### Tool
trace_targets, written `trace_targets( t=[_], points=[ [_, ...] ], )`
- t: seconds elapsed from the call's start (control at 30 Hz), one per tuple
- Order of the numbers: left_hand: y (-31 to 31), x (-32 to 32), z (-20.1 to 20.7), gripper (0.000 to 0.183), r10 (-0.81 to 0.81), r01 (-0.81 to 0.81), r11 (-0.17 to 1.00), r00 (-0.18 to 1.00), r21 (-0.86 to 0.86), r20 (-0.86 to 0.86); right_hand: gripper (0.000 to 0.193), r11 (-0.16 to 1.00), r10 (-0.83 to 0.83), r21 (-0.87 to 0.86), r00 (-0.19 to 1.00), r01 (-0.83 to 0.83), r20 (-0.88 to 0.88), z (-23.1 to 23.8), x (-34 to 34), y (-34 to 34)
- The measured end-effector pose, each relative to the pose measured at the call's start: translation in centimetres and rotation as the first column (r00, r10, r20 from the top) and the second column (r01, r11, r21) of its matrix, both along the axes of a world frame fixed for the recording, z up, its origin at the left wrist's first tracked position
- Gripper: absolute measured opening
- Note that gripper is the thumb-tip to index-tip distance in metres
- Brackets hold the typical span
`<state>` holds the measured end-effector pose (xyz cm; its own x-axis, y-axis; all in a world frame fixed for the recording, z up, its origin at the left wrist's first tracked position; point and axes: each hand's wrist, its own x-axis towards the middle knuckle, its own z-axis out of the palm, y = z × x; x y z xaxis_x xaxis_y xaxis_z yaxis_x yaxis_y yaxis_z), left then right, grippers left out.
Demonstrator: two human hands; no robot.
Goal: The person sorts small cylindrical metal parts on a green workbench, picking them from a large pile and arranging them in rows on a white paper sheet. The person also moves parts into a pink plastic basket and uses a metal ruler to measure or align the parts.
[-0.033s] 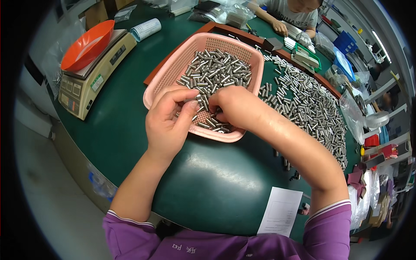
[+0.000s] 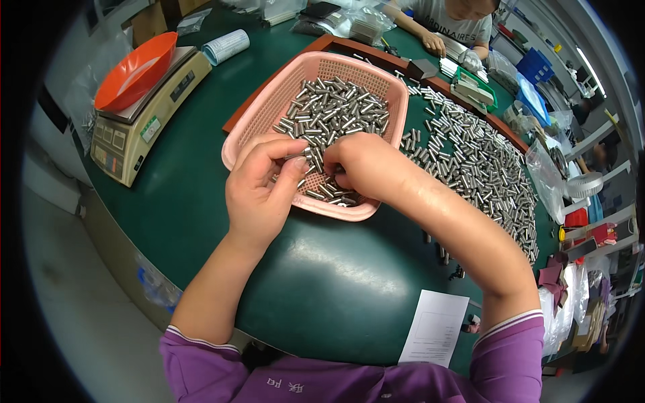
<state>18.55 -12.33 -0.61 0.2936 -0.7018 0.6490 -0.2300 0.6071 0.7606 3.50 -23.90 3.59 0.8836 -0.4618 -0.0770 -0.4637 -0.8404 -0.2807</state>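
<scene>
A pink plastic basket (image 2: 250, 129) holds a heap of short, shiny metal pins (image 2: 339, 111). Over its near left part is my left hand (image 2: 261, 185), thumb and forefinger pinched round a metal pin (image 2: 308, 154). My right hand (image 2: 359, 164) reaches over the near right part, its fingers curled down toward the pins. The back of that hand hides most of its fingertips, so what they hold cannot be made out. Beneath the two hands, bare basket mesh (image 2: 312, 181) shows between loose pins.
Many more pins (image 2: 470, 161) lie spread on the green table (image 2: 322, 269) at right, along a reddish-brown wooden strip (image 2: 507, 131). A scale (image 2: 148, 124) with an orange pan (image 2: 138, 70) stands at left. Paper (image 2: 435, 327) lies near me. Across the table sits a person (image 2: 463, 27).
</scene>
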Motion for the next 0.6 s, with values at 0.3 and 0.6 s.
trace_targets(
  t=[0.3, 0.6],
  points=[
    [0.1, 0.0, 0.2, 0.018, 0.013, -0.014, 0.999, 1.0, 0.053, 0.022, 0.018, 0.63, -0.503, 0.774, 0.79, 0.057, 0.351, -0.3, -1.7, -1.7],
    [0.6, -0.1, 1.0, 0.018, 0.044, -0.083, 0.966, 0.986, 0.243, 0.161, 0.023, 0.709, -0.421, 0.705, 0.81, 0.013, 0.408, 1.4, -1.5, 1.9]
  ],
)
